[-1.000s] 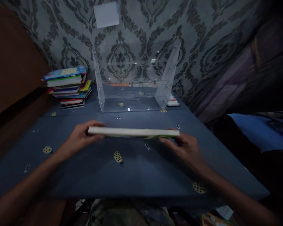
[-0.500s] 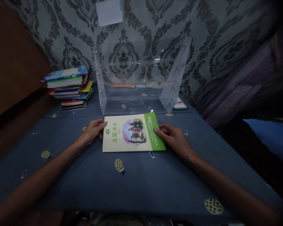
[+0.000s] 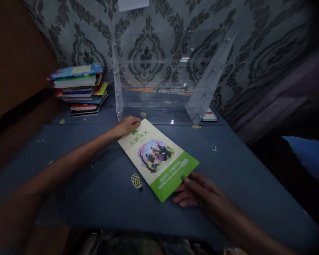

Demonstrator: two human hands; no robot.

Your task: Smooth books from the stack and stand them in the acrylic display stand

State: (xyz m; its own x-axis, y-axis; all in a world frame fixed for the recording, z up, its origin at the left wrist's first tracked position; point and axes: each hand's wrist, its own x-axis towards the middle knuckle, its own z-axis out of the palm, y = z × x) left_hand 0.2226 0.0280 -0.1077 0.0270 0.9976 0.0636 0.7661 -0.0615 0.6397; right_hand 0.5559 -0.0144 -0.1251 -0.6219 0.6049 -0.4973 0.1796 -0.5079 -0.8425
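Observation:
A thin cream and green book (image 3: 159, 159), with a picture of seated figures on its cover, is held slantwise over the table. My left hand (image 3: 129, 125) is closed on its far top edge, with most fingertips hidden behind it. At the green near end, my right hand (image 3: 195, 191) grips the edge, thumb on the cover and fingers below. Just beyond the book stands a clear acrylic shelf rack (image 3: 172, 90).
A stack of books (image 3: 79, 90) stands at the back left of the dark blue tablecloth (image 3: 101, 198), which has pineapple prints. Behind the rack rises a patterned wall (image 3: 146, 46). A small blurred-out object (image 3: 209, 115) sits right of the rack.
The book has turned clockwise from lying sideways to slanting, its green end now toward me. My left hand moved up and away; my right hand came nearer. The view shifted slightly.

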